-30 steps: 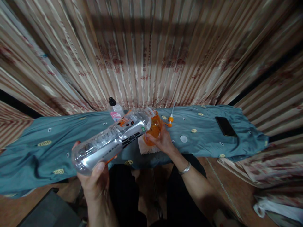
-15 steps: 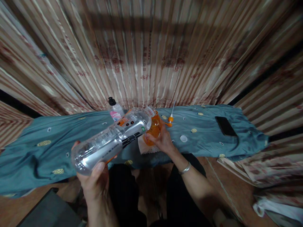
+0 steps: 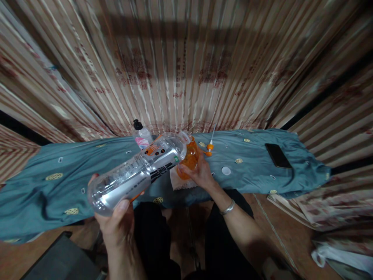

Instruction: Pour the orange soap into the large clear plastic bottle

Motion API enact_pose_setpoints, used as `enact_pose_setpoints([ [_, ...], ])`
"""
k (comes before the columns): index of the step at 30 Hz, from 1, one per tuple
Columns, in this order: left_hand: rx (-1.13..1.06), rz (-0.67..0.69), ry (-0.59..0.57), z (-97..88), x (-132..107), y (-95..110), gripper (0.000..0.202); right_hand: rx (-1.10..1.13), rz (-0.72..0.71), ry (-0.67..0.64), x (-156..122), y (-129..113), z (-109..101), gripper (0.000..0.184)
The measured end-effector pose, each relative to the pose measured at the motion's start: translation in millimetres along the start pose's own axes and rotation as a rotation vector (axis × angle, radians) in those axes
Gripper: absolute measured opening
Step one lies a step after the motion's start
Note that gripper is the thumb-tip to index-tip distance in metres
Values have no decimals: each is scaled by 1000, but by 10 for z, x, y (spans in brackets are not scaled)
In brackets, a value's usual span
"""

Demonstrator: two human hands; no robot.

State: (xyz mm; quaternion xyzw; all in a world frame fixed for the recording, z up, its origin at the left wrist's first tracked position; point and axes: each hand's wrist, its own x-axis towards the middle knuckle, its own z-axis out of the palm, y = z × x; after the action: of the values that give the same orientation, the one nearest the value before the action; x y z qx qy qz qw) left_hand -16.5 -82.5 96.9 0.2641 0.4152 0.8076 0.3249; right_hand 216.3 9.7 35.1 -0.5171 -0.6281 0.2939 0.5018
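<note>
Grips the base end of a large clear plastic bottle (image 3: 136, 173) in the left hand (image 3: 116, 221), thumb pressed on the near side, fingers curled round the far side. Holds it tilted almost flat above the table edge, neck pointing up and away, mouth right at the top of an orange transparent container (image 3: 191, 158). Clasps that container from the right with the right hand (image 3: 200, 174), fingers closed on its wall, a silver bracelet (image 3: 227, 208) on the wrist. Under the container and touching it, a white cloth (image 3: 178, 183).

Below all this, a table draped in a teal patterned cover (image 3: 58, 182), wrinkled, hanging over the near edge. Right against the far side, a striped beige and red curtain (image 3: 186, 70) across the whole back. To the right, brown floor (image 3: 271, 217), with a white bag (image 3: 335, 256) low in the corner.

Just behind the big bottle and partly hidden by it, 1 small bottle (image 3: 142, 136) with a black cap and pink label. Just right of the container, an orange pump head (image 3: 210, 147) with a white tube, lying on the cover. Near it, 1 white round cap (image 3: 226, 170). Well apart to the right, a black phone (image 3: 278, 156), lying flat
</note>
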Motion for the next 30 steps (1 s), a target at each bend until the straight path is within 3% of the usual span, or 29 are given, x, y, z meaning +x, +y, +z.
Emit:
enact_pose_setpoints([
  [30, -3, -5, -12, 24, -1, 15, 87, -14, -18, -7, 5, -32, -16, 91],
])
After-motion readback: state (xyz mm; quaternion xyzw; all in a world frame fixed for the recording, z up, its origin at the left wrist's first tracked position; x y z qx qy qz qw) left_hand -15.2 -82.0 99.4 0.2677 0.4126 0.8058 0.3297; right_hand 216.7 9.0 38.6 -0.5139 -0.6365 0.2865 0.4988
